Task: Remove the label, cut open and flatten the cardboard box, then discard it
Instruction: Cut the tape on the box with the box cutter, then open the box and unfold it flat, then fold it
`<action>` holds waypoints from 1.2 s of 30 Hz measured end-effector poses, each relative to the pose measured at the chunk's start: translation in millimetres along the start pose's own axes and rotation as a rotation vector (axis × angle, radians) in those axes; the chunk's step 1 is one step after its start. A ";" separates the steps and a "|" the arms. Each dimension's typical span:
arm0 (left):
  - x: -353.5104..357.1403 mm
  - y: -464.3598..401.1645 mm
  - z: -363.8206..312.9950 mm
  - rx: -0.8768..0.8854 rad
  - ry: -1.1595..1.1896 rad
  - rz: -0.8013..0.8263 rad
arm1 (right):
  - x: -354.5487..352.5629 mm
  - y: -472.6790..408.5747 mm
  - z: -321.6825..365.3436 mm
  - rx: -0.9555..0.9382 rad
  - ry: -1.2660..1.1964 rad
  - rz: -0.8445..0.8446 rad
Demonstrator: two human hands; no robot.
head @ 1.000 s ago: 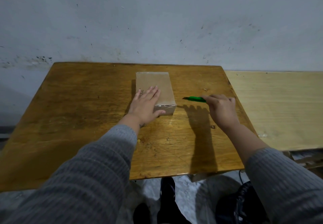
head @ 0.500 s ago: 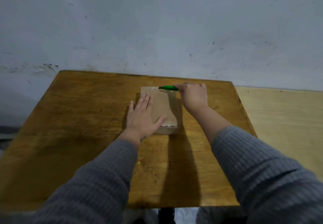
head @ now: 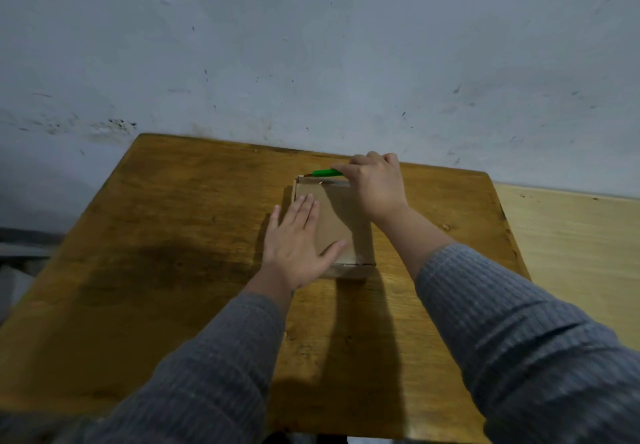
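Observation:
A small brown cardboard box [head: 337,222] lies flat in the middle of the dark wooden table [head: 173,236]. My left hand [head: 298,239] presses flat on the box's left half, fingers spread. My right hand [head: 375,185] is over the box's far right corner, closed around a green cutter [head: 325,173] that points left along the far top edge of the box. The blade tip is too small to make out. No label shows on the visible top face.
A grey wall [head: 311,63] rises directly behind the table. A lighter wooden table [head: 571,246] adjoins on the right. My grey sleeves cover the near part of the table.
My right hand carried the green cutter from the table right of the box to the box's far edge. My left hand stayed flat on the box.

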State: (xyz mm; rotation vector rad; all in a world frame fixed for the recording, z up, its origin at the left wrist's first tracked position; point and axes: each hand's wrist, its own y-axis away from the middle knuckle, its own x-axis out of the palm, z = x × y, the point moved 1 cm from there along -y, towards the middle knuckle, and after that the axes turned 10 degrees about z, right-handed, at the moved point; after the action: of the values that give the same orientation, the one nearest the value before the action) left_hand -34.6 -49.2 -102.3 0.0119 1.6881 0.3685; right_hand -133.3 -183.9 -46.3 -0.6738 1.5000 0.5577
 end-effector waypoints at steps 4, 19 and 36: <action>-0.4 1.4 -1.1 -0.009 0.001 0.000 | -0.6 11.7 -9.2 0.047 0.055 0.077; -3.0 4.3 -2.2 -0.039 -0.049 0.024 | -4.0 51.1 -56.4 0.247 0.102 0.068; -2.5 -14.1 -9.8 -0.065 -0.005 0.001 | 47.1 65.3 -80.2 0.796 -0.879 0.063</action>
State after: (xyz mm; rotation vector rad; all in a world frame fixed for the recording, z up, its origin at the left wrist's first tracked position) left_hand -40.8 -65.4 -102.4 -0.0342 1.6707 0.4236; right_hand -235.7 -198.1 -93.6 0.2428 0.7822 0.2014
